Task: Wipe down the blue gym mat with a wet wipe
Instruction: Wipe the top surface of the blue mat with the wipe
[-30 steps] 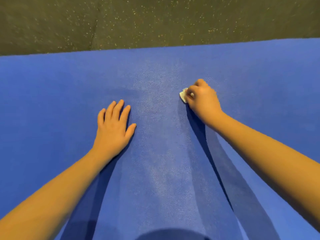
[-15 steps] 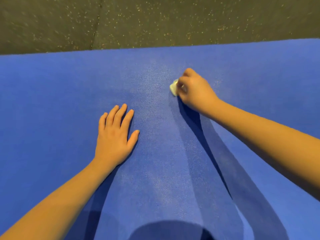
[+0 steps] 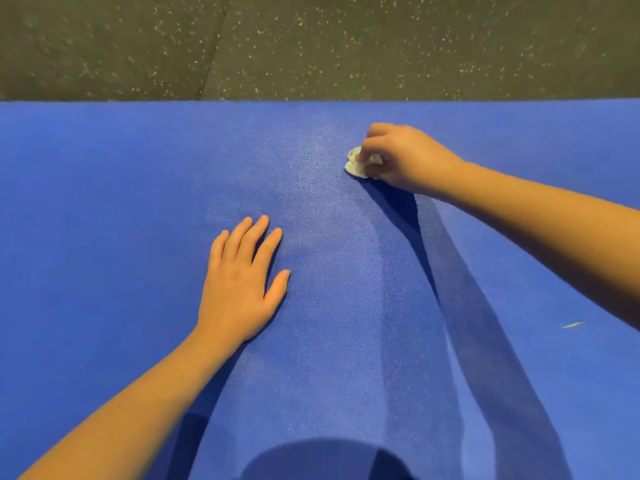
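Note:
The blue gym mat [image 3: 104,237] fills most of the head view, its far edge running straight across the upper third. My right hand [image 3: 405,154] is closed around a small crumpled white wet wipe [image 3: 356,164] and presses it onto the mat near the far edge, right of centre. Only the wipe's left part shows past the fingers. My left hand [image 3: 242,282] lies flat on the mat with fingers spread, palm down, nearer to me and left of centre, holding nothing. A paler shiny streak runs down the mat between the two hands.
Beyond the mat's far edge lies dark speckled rubber flooring [image 3: 311,46] with a seam in it. A small pale scrap [image 3: 573,325] rests on the mat at the right. Shadows of my arms and head fall across the near part of the mat.
My right hand has pushed the wipe away from me toward the mat's far edge. My left hand stays flat in the same spot on the mat.

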Available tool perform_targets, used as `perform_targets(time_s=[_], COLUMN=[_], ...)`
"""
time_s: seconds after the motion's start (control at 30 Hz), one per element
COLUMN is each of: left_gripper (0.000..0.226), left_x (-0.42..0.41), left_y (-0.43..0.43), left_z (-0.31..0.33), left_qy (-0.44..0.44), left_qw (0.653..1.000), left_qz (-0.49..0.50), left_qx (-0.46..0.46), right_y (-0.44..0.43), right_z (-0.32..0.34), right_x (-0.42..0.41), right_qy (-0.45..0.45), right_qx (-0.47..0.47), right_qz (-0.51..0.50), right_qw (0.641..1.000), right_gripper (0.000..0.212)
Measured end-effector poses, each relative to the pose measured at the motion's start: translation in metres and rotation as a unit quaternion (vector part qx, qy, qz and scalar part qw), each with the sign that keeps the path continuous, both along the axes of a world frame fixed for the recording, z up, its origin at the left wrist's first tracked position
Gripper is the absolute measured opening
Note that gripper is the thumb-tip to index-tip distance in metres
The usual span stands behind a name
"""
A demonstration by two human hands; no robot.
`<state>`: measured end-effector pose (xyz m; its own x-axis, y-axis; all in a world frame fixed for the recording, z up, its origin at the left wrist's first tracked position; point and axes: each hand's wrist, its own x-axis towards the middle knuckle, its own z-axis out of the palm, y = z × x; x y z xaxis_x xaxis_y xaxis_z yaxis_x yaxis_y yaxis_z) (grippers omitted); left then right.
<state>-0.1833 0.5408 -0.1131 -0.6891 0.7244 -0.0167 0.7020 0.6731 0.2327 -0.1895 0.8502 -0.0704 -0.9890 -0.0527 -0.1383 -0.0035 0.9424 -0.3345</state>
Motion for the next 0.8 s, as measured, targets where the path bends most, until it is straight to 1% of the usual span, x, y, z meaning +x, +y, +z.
perform_targets(time_s=[0.03, 0.07, 0.13, 0.17, 0.2, 0.23, 0.3, 0.33, 0.37, 0.4, 0.43, 0.47, 0.53, 0.57, 0.6, 0.63, 0.7, 0.73, 0.77, 0.8], left_gripper=[0.059, 0.059, 0.058, 0.058, 0.058, 0.057, 0.057, 0.057, 0.057, 0.056, 0.056, 0.056, 0.056, 0.056, 0.055, 0.055, 0.055, 0.055, 0.055, 0.055], left_x=[0.0, 0.0, -0.001, -0.001, -0.001, -0.001, -0.001, -0.001, -0.002, -0.002, -0.002, -0.002, -0.002, -0.002, -0.003, -0.003, -0.003, -0.002, -0.002, -0.002], left_y=[0.0, -0.001, -0.001, -0.001, -0.001, -0.001, -0.002, -0.002, -0.003, -0.002, -0.002, -0.002, -0.002, -0.002, -0.002, -0.002, -0.003, -0.003, -0.003, -0.003], left_z=[0.0, -0.001, -0.001, -0.001, -0.001, -0.001, -0.001, -0.001, -0.001, -0.001, -0.001, -0.001, -0.001, -0.001, -0.002, -0.002, -0.001, 0.0, 0.0, 0.0], left_qy=[0.0, 0.0, 0.0, 0.002, 0.003, 0.005, 0.006, 0.006, 0.007, 0.007, 0.006, 0.004, 0.003, 0.004, 0.004, 0.003, 0.002, 0.002, 0.002, 0.002], left_qw=[1.0, 1.0, 1.0, 1.0, 1.0, 1.0, 1.0, 1.0, 1.0, 1.0, 1.0, 1.0, 1.0, 1.0, 1.0, 1.0, 1.0, 1.0, 1.0, 1.0], left_qz=[0.0, 0.001, 0.001, 0.0, 0.0, 0.0, -0.001, 0.0, 0.0, -0.001, -0.002, -0.002, -0.002, -0.003, -0.003, -0.003, -0.004, -0.004, -0.003, -0.002], left_qx=[0.002, 0.004, 0.007, 0.01, 0.012, 0.015, 0.017, 0.019, 0.02, 0.022, 0.023, 0.023, 0.022, 0.022, 0.021, 0.021, 0.023, 0.023, 0.022, 0.02], right_y=[0.01, 0.02, 0.031, 0.025, 0.014, 0.001, -0.022, -0.027, -0.026, -0.019, -0.012, -0.004, 0.002, -0.006, -0.018, -0.034, -0.059, -0.062, -0.059, -0.053], right_z=[0.001, -0.002, -0.005, -0.007, -0.009, -0.011, -0.012, -0.01, -0.007, -0.005, -0.004, -0.004, -0.006, -0.008, -0.01, -0.013, -0.013, -0.013, -0.01, -0.01], right_x=[-0.007, -0.017, -0.036, -0.042, -0.048, -0.051, -0.05, -0.047, -0.048, -0.052, -0.057, -0.066, -0.081, -0.085, -0.088, -0.089, -0.079, -0.075, -0.076, -0.08], right_qy=[0.006, 0.011, 0.021, 0.029, 0.036, 0.04, 0.034, 0.023, 0.014, 0.016, 0.024, 0.026, 0.012, 0.013, 0.023, 0.03, 0.018, 0.011, 0.01, 0.014], right_qx=[0.032, 0.058, 0.079, 0.078, 0.076, 0.068, 0.013, -0.009, -0.012, 0.0, 0.02, 0.039, 0.062, 0.061, 0.052, 0.027, -0.03, -0.032, -0.019, 0.007], right_qz=[-0.024, -0.074, -0.213, -0.257, -0.266, -0.241, -0.12, -0.053, -0.007, 0.002, -0.03, -0.093, -0.232, -0.25, -0.226, -0.168, -0.01, 0.05, 0.075, 0.058], right_qw=[0.999, 0.996, 0.974, 0.963, 0.96, 0.967, 0.992, 0.998, 1.0, 1.0, 0.999, 0.995, 0.971, 0.966, 0.972, 0.985, 0.999, 0.998, 0.997, 0.998], right_gripper=[0.015, 0.018, 0.024, 0.024, 0.022, 0.019, 0.017, 0.017, 0.017, 0.017, 0.018, 0.019, 0.021, 0.022, 0.023, 0.021, 0.014, 0.013, 0.012, 0.013])
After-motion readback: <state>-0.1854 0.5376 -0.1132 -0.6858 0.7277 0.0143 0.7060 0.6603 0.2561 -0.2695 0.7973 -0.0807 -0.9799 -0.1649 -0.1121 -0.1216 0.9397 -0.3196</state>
